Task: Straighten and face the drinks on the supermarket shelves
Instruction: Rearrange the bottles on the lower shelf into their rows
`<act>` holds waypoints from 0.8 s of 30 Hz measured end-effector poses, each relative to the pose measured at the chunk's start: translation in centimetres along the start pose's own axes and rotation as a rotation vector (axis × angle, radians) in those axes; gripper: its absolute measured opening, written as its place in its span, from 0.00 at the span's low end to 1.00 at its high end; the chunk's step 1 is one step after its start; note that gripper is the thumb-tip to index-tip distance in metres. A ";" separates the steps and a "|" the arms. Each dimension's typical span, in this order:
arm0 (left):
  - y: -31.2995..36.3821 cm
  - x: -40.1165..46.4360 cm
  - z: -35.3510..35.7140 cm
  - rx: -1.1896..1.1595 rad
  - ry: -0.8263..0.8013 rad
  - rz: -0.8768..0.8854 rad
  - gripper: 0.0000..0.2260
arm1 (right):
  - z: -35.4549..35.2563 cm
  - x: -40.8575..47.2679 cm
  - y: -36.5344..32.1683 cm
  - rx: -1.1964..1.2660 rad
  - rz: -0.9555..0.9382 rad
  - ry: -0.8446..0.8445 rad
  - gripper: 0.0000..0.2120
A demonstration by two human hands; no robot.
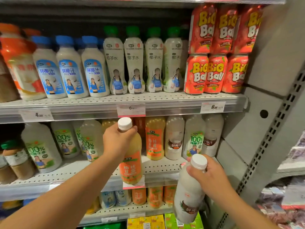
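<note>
The orange-labelled juice bottle (131, 161) with a white cap hangs in front of the middle shelf (158, 167), the left hand (118, 139) curled round its neck. Right of that shelf's front edge and lower, the right hand (208, 176) grips the neck of a white coconut milk bottle (188, 194), held clear of the shelf.

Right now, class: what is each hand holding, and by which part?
The left hand grips the orange-labelled juice bottle at its neck, below the white cap. The right hand grips the white coconut-milk bottle at its neck too.
</note>
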State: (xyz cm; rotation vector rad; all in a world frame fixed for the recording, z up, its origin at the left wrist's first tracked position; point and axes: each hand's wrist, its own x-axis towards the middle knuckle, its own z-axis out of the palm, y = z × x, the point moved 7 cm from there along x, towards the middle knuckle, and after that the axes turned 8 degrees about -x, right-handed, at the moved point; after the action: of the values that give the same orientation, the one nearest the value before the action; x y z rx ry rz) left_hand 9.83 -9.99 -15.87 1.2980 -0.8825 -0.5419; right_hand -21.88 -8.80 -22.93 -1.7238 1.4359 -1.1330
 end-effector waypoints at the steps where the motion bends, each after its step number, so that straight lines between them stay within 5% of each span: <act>1: -0.3 0.2 0.3 0.006 0.005 -0.012 0.08 | 0.0 0.1 0.3 -0.001 0.010 -0.005 0.08; 9: -1.1 2.9 1.9 0.112 0.047 -0.055 0.07 | 0.1 0.6 1.8 0.005 0.022 -0.005 0.09; 18: -3.1 5.1 3.5 -0.055 0.094 -0.240 0.15 | 0.6 1.0 3.1 0.007 0.042 -0.043 0.08; 22: -2.1 4.5 3.1 0.010 -0.040 -0.079 0.15 | 1.0 1.0 3.5 0.017 0.049 -0.038 0.09; 24: -2.2 3.3 2.1 0.221 -0.060 0.061 0.19 | 1.3 1.1 3.6 0.032 0.056 -0.039 0.09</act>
State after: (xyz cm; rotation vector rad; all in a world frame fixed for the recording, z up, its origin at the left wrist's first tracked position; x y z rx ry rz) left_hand 10.29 -14.29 -17.11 1.4550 -1.0509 -0.4464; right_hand -22.29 -10.75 -26.43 -1.6638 1.4259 -1.0812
